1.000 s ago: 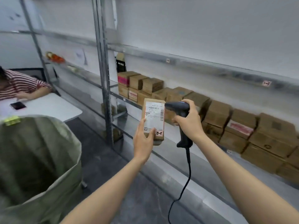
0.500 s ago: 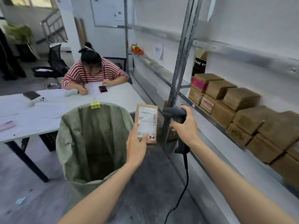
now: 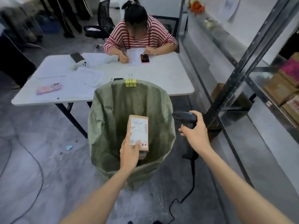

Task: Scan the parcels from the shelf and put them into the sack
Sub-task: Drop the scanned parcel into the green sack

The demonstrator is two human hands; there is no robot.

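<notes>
Left hand (image 3: pixel 130 151) grips parcel (image 3: pixel 138 132) (label up) above sack (image 3: pixel 113 110) | right hand (image 3: pixel 196 132) clasps scanner (image 3: pixel 186 118)

left arm: bare, stretched forward | left hand (image 3: pixel 130 153): grips parcel (image 3: pixel 138 126) by its near end, thumb on the label | right arm: bare, stretched forward | right hand (image 3: pixel 196 132): fingers (image 3: pixel 182 131) curled round scanner (image 3: pixel 185 117), back of hand up

The left hand (image 3: pixel 130 152) holds a labelled parcel (image 3: pixel 138 131) over the open sack (image 3: pixel 113 110), while the right hand (image 3: pixel 196 132) grips a scanner (image 3: pixel 186 118).
</notes>
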